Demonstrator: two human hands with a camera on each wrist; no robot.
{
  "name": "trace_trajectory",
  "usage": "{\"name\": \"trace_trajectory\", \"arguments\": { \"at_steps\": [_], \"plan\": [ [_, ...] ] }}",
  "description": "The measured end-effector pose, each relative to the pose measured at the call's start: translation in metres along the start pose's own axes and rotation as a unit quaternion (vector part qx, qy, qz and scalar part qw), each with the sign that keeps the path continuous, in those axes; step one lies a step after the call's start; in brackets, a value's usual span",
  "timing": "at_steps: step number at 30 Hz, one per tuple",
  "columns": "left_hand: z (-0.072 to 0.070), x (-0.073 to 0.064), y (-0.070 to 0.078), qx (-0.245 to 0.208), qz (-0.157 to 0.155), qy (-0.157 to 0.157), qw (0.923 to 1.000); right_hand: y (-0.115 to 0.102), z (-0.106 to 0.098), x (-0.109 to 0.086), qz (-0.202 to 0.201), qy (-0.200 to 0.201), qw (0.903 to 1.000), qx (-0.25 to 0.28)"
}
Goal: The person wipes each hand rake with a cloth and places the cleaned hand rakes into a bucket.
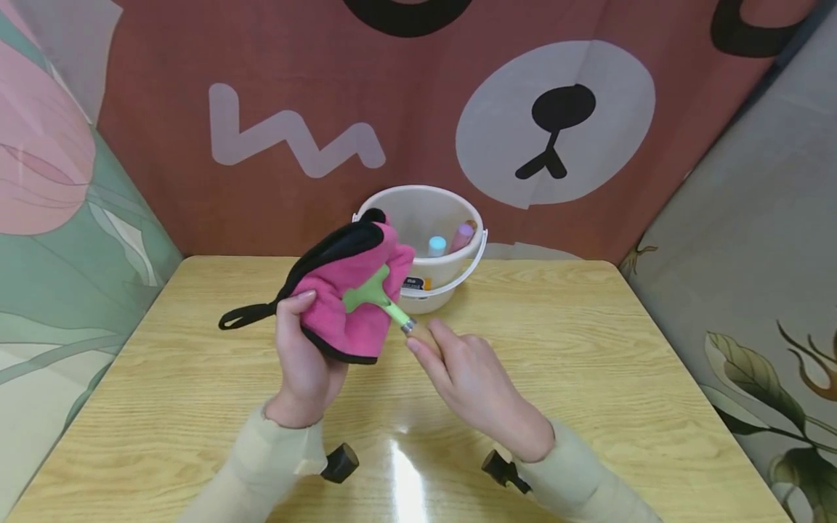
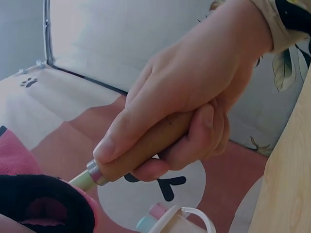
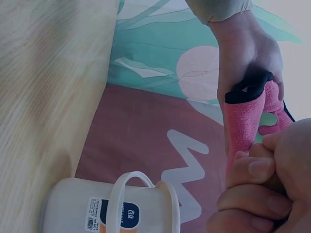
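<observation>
My left hand holds a pink cloth with black trim and a black hanging loop, its thumb lying over the cloth. Against the pink side lies the green head of a small hand tool, partly covered by folds. My right hand grips the tool's wooden handle, fingers curled round it just behind the metal collar. Both hands are raised over the table in front of the bucket. In the right wrist view the cloth drapes down from the left hand, with the right fingers close by.
A white bucket with a handle and a label stands at the back of the wooden table. Inside it are a blue-capped item and a purple-topped one. Printed curtains hang behind and at both sides.
</observation>
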State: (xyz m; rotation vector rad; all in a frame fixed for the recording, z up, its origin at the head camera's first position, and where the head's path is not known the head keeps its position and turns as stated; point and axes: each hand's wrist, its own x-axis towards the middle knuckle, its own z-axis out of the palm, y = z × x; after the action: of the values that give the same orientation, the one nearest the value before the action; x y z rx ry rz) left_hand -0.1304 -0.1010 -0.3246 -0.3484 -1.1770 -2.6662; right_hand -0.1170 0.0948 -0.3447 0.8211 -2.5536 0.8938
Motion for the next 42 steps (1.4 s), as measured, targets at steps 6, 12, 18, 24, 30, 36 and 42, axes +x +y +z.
{"name": "trace_trajectory", "arguments": {
  "at_steps": [6, 12, 18, 24, 30, 36, 42],
  "plan": [
    [0.002, 0.000, -0.001, -0.026, -0.011, 0.010, 0.9996, -0.001, 0.001, 0.001, -0.008, 0.010, 0.9999, 0.001],
    [0.006, -0.005, -0.006, -0.046, -0.061, 0.003, 0.9971, -0.002, 0.002, 0.005, -0.021, 0.026, 0.9994, 0.009],
    [0.008, -0.011, -0.013, -0.045, -0.080, -0.008, 0.9957, -0.003, 0.001, 0.007, -0.023, 0.030, 0.9992, 0.013],
    [0.010, -0.017, -0.019, -0.014, -0.081, -0.027, 0.9962, -0.005, -0.001, 0.009, -0.004, 0.030, 0.9994, 0.014],
    [0.011, -0.019, -0.025, 0.058, -0.089, -0.062, 0.9924, -0.006, -0.004, 0.010, 0.008, 0.034, 0.9993, 0.011],
    [0.011, -0.018, -0.027, 0.078, -0.069, -0.056, 0.9930, -0.003, -0.003, 0.011, 0.012, 0.020, 0.9994, 0.026],
    [0.005, -0.016, -0.024, 0.105, -0.053, -0.057, 0.9914, -0.001, -0.003, 0.009, 0.016, 0.006, 0.9996, 0.022]
  ]
}}
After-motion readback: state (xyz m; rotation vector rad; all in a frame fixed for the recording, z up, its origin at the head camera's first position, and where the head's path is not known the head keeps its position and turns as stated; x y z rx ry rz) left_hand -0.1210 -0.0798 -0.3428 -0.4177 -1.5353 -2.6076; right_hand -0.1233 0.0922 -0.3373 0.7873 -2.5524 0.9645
